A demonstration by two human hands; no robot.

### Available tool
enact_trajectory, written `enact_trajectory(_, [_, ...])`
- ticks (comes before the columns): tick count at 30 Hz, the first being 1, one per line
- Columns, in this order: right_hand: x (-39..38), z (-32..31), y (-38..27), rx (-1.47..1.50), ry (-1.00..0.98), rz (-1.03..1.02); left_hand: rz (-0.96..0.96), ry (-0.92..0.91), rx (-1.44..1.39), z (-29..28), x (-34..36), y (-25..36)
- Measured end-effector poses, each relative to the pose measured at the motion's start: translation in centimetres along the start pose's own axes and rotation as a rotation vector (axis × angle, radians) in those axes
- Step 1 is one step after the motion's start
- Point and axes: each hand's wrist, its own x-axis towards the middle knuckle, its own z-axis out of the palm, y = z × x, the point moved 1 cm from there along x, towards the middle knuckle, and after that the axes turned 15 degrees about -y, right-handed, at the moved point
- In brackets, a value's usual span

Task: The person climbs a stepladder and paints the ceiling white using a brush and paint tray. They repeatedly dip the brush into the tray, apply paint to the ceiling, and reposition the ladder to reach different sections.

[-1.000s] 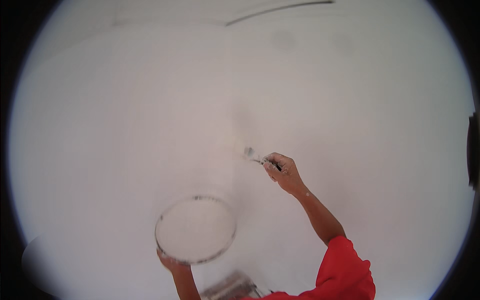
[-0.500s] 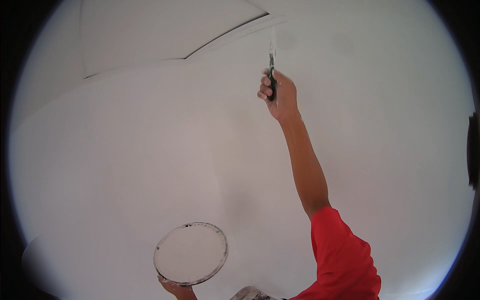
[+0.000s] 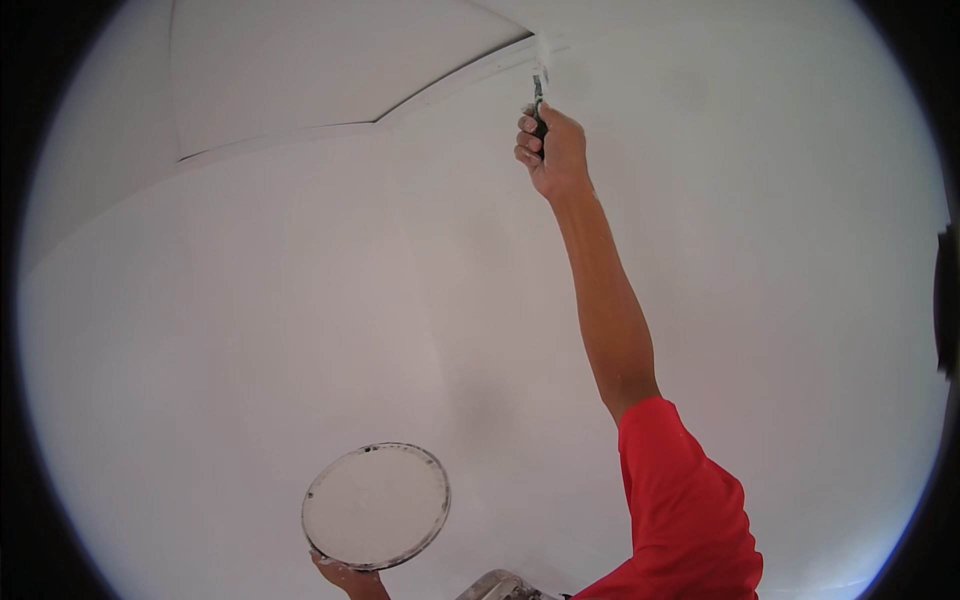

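The person's right arm reaches high, its bare forearm (image 3: 610, 290) rising from a short red sleeve (image 3: 685, 485) and leaning slightly left. At its top, the right hand (image 3: 558, 150) is closed, fingers curled, thumb pointing up. The left hand (image 3: 350, 579) is low, at the bottom edge left of centre, its fingers mostly hidden.

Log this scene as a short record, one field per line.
Right hand: closed around a dark-handled tool, raised high; hand
Tool tip: pale, blurred, near the right end of a dark line; contact unclear
Left hand: low, holding a round pale disc at its lower-left rim; hand; fingers partly hidden
Disc: tilted, rim darkly smudged
Clothing: red sleeve, right arm
Background: pale wall
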Motion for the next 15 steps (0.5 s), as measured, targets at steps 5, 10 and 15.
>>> enact_trajectory(5, [-1.6,1.1,-0.5,-0.139,-0.027,-0.042,0.03,-0.059,0.009,0.5,-1.0,0.0])
enact_trajectory(10, [-1.0,0.2,0.2,-0.244,-0.011,-0.003,0.005,-0.001,0.062,1.1,-0.8,0.1])
enact_trajectory(15, [1.9,-3.0,0.8,-0.178,0.135,-0.037,-0.035,0.041,0.039,0.8,0.2,0.0])
